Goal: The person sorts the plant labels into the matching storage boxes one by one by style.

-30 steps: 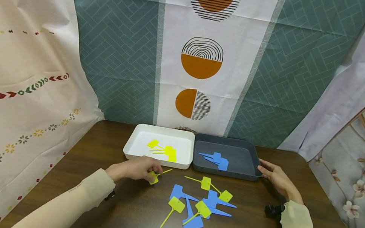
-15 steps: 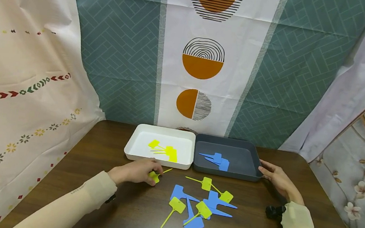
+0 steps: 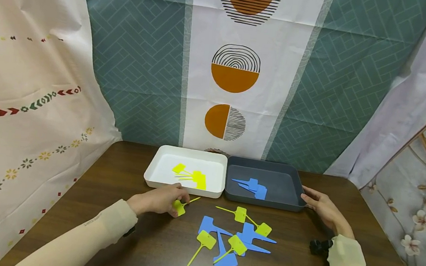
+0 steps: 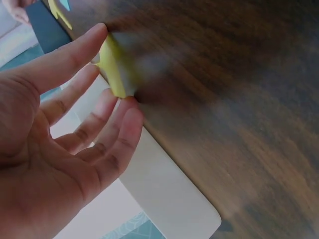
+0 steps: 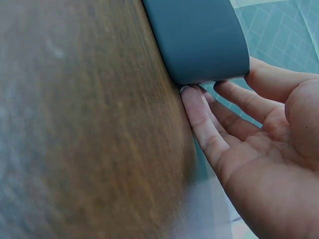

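Observation:
My left hand point(image 3: 157, 198) is low over the table, just in front of the white tray point(image 3: 160, 171). It pinches a yellow tag point(image 3: 178, 208) whose thin stem points back and to the right. In the left wrist view, the tag point(image 4: 113, 69) sits between the thumb and fingertips of that hand point(image 4: 65, 119). My right hand point(image 3: 323, 208) touches the right end of the dark grey tray point(image 3: 280, 183). In the right wrist view, the fairly straight fingers of this hand point(image 5: 259, 134) rest against the tray's outer wall point(image 5: 204, 40).
Several yellow tags point(image 3: 206, 238) and blue tags point(image 3: 226, 262) lie loose, some overlapping, on the brown table point(image 3: 135, 247) between my hands. More yellow tags point(image 3: 199, 179) lie in the white tray, and blue tags point(image 3: 260, 192) in the grey one. Patterned cloths point(image 3: 144, 75) hang behind.
The yellow tag has turned and shifted slightly in my left fingers, and that hand has moved a little. My right hand stays against the grey tray.

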`<state>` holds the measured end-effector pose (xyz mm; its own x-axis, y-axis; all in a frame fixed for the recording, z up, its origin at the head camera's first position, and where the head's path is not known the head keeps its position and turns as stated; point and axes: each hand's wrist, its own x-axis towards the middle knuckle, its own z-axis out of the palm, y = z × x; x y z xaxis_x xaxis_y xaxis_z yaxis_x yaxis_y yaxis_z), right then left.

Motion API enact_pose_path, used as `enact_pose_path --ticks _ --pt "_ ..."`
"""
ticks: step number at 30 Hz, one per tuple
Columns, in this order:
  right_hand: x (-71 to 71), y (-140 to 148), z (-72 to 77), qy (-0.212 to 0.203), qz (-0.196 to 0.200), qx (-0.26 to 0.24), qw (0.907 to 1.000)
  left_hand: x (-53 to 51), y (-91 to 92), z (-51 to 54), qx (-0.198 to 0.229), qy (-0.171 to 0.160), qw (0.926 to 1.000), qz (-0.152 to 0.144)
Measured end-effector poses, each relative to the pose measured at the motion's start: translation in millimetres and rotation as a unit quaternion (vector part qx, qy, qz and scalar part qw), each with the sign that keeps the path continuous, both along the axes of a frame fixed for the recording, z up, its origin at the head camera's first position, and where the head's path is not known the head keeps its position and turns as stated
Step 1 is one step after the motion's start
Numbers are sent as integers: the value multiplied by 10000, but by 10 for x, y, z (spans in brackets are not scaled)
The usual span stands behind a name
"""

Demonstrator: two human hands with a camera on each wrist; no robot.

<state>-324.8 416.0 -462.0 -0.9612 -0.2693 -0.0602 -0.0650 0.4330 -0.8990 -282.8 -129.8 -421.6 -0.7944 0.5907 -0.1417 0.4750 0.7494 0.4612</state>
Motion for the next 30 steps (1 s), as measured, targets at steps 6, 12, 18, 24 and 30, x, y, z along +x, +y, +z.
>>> enact_pose_path --ticks 6,12,18,24,30 --pt "12 -14 8 -20 -7 -56 10000 -12 -24 -41 258 201 9992 -232" --pt "29 -24 23 -71 -12 -80 9999 -44 -16 -60 429 239 9981 -361" --pt "25 -22 20 -100 -70 -37 9999 -52 6 -30 478 299 9969 -544" --pt "18 -15 12 -73 -62 -27 10000 -46 26 1 532 86 9969 -565" --pt "16 -14 9 -50 -57 2 10000 -58 40 65 746 45 9952 -633"
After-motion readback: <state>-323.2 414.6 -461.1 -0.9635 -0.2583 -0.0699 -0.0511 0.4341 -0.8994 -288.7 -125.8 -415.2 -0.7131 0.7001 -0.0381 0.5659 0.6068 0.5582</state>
